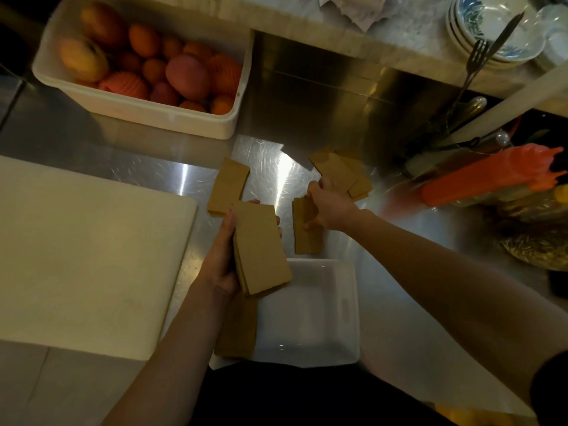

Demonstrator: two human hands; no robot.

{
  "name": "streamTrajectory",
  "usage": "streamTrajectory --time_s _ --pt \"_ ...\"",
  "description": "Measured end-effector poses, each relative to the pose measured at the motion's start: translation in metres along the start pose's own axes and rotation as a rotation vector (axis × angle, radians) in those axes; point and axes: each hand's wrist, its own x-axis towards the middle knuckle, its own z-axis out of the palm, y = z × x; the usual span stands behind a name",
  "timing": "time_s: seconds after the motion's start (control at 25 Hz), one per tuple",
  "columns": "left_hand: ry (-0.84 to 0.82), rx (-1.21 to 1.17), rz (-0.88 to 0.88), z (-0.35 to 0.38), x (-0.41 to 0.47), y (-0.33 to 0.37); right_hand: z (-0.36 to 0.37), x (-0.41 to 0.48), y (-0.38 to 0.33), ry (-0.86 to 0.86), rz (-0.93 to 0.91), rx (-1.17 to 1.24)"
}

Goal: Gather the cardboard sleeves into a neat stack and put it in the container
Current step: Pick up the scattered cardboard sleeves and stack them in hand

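Cardboard sleeves lie in several loose groups on the steel counter (399,302), and your left hand (221,256) already grips a squared-up bundle (261,250) of them, thumb on one long edge and fingertips wrapped over the other, held above the far left corner of the white container (344,302). That bundle's long axis runs from you toward the back of the counter, tilted a little to the left. Your right hand (330,207) is down on the pile (305,229) just beyond the container's far edge, fingers curled onto it, though you cannot tell from here whether they have closed around it or only press on it. This pile's long axis also runs near to far, so it should slide onto the held bundle without turning. Farther back, a fanned, crooked cluster (341,173) sits just past your right fingertips, nearer that hand. A separate group (227,186) lies just beyond your left hand, so the left is closer to it. More sleeves (238,330) rest against the container's left side, under your left forearm.
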Motion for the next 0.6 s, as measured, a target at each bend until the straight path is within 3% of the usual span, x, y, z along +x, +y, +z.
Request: streamTrajectory --time_s 0.12,0.32,0.48,0.6 --pt "0.013 0.016 0.013 -0.001 -0.001 -0.001 -0.001 -0.001 -0.002 -0.003 0.000 0.020" --pt "0.046 0.010 0.051 -0.004 -0.005 0.000 -0.016 -0.014 0.001 -0.069 -0.033 0.286" --pt "0.055 0.052 0.046 -0.008 -0.008 0.001 -0.053 -0.049 -0.001 0.031 0.031 0.645" --pt "0.038 0.097 0.057 -0.005 -0.013 0.003 -0.084 -0.088 -0.004 -0.031 -0.050 0.833"
